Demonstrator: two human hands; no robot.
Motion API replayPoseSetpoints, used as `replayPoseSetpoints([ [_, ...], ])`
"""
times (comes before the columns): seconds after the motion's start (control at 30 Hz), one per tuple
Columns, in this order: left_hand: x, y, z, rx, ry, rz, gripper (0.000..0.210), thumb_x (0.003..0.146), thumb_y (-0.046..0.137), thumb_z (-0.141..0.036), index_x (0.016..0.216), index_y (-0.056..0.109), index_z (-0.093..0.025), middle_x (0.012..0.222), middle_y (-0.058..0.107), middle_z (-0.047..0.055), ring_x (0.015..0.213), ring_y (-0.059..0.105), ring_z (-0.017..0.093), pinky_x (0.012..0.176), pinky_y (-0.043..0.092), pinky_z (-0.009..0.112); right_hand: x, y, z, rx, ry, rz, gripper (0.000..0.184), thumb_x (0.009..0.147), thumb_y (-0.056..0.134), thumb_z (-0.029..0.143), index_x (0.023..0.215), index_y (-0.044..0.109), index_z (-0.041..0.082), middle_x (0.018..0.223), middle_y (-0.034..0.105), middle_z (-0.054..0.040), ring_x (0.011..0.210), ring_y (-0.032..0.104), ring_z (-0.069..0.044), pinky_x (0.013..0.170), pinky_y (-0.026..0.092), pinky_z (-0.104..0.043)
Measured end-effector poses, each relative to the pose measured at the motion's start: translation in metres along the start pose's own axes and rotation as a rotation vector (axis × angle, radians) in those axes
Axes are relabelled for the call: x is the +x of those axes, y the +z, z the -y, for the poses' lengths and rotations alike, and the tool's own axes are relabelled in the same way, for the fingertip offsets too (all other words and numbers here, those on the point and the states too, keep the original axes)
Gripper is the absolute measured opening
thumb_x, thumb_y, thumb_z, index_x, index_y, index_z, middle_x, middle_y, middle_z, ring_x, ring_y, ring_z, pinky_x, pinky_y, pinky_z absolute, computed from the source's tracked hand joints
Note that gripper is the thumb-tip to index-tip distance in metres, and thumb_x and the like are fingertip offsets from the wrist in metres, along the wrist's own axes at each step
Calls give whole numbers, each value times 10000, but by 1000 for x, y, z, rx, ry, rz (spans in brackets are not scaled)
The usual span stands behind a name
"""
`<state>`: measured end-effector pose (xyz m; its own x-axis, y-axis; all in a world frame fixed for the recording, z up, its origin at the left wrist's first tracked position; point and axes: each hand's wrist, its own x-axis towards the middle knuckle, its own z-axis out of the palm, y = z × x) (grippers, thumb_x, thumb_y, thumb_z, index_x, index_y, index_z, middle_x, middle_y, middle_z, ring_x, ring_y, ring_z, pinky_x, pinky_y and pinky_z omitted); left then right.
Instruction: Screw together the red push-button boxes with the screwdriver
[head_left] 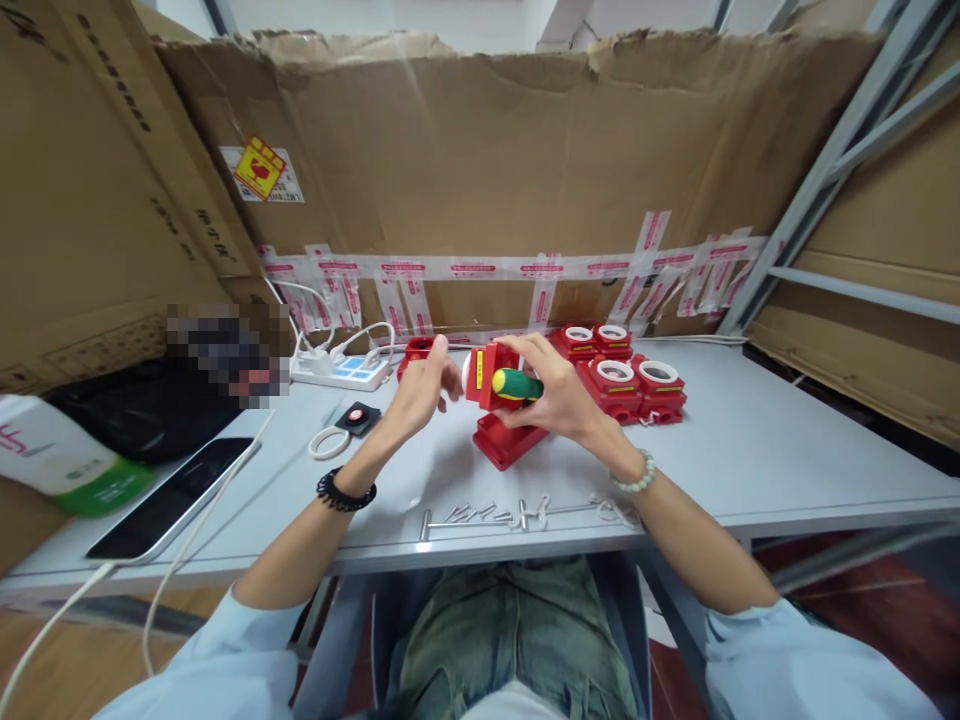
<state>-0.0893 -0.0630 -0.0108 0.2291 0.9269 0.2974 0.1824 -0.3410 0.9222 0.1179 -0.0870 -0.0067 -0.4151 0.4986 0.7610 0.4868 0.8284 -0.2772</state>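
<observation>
My right hand [559, 385] is closed around a screwdriver [514, 384] with a green and yellow handle, and around a red housing [484, 375] with a yellow label. The housing is tilted on its side above the table, its white ring facing left. To its left, my left hand [427, 385] is apart from it, with thumb raised and fingers loosely bent; nothing shows in them. Behind the left hand lies another red part [418, 350], mostly hidden. Under the right hand rests a red box-shaped part [502, 440].
Finished-looking red housings with white rings [615, 372] stand at the back right. Screws [480, 513] and metal rods [425, 525] lie along the front edge. At left are a white ring [328, 443], a black square piece [358, 419], a power strip [349, 371] and a tablet [176, 498].
</observation>
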Motion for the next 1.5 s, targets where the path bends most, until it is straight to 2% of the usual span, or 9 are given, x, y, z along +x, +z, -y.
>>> replayPoseSetpoints([
  [0.1, 0, 0, -1, -144, 301, -49, 473, 891, 497, -606, 1124, 579, -203, 1166, 668, 110, 1021, 638, 228, 725, 534, 299, 1, 0, -3, 9, -4, -53, 708, 647, 761, 260, 1295, 479, 220, 1175, 583, -100, 1021, 623, -248, 812, 575, -388],
  [0.23, -1, 0, 1, -219, 465, 205, 441, 878, 608, -432, 1270, 504, -260, 1412, 518, 98, 1318, 468, 280, 1035, 444, 430, 2, 0, -4, 23, 27, -129, 702, 625, 780, 286, 1258, 497, 177, 1115, 611, -112, 960, 635, -238, 806, 569, -400],
  [0.53, -7, -7, -8, -133, 378, 243, 544, 844, 667, -355, 1337, 441, -310, 1434, 446, 84, 1207, 508, 263, 843, 508, 325, 2, 3, 1, 108, 80, -103, 702, 596, 795, 290, 1234, 528, 169, 1157, 646, -119, 1037, 629, -252, 881, 538, -418],
  [0.7, -7, -7, -14, -112, 279, 215, 422, 857, 634, -413, 1225, 518, -242, 1276, 544, 87, 978, 580, 187, 711, 484, 248, 4, 3, 2, 125, 102, -95, 693, 592, 786, 297, 1227, 527, 192, 1161, 651, -111, 1023, 637, -252, 849, 545, -416],
  [0.9, -2, 0, -7, -139, 153, 68, 377, 861, 593, -561, 973, 577, -202, 749, 537, -22, 581, 453, 86, 523, 379, 195, 2, 7, 3, 81, 44, -77, 710, 604, 793, 334, 1240, 516, 184, 1096, 646, -105, 987, 632, -248, 771, 558, -381],
  [1.1, -2, 1, 0, -47, -123, 185, 644, 881, 297, -752, 796, 566, -173, 491, 508, 1, 405, 452, 121, 379, 249, 218, -1, 12, 1, 43, -11, -9, 728, 616, 784, 328, 1268, 491, 191, 1099, 616, -103, 944, 626, -233, 757, 568, -379],
  [1.23, -4, -1, -3, -17, 107, 38, 542, 919, 373, -658, 1167, 530, -203, 989, 684, 96, 829, 652, 191, 562, 467, 236, 0, 10, -3, 20, 40, -63, 726, 608, 790, 339, 1256, 500, 191, 1094, 626, -102, 974, 627, -244, 781, 559, -396],
  [1.37, -4, -4, -3, -148, 345, 237, 420, 873, 625, -408, 1247, 494, -270, 1393, 505, 81, 1225, 517, 226, 892, 483, 294, 2, 4, -2, 74, 112, -135, 682, 608, 791, 324, 1220, 524, 187, 1135, 651, -111, 1006, 637, -249, 766, 541, -382],
  [1.5, -4, -6, -4, -163, 333, 334, 516, 841, 667, -300, 1318, 470, -298, 1453, 445, 79, 1234, 502, 248, 887, 490, 312, 5, -1, 3, 137, 199, -156, 680, 583, 812, 345, 1190, 547, 198, 1110, 681, -91, 961, 657, -240, 752, 528, -373],
])
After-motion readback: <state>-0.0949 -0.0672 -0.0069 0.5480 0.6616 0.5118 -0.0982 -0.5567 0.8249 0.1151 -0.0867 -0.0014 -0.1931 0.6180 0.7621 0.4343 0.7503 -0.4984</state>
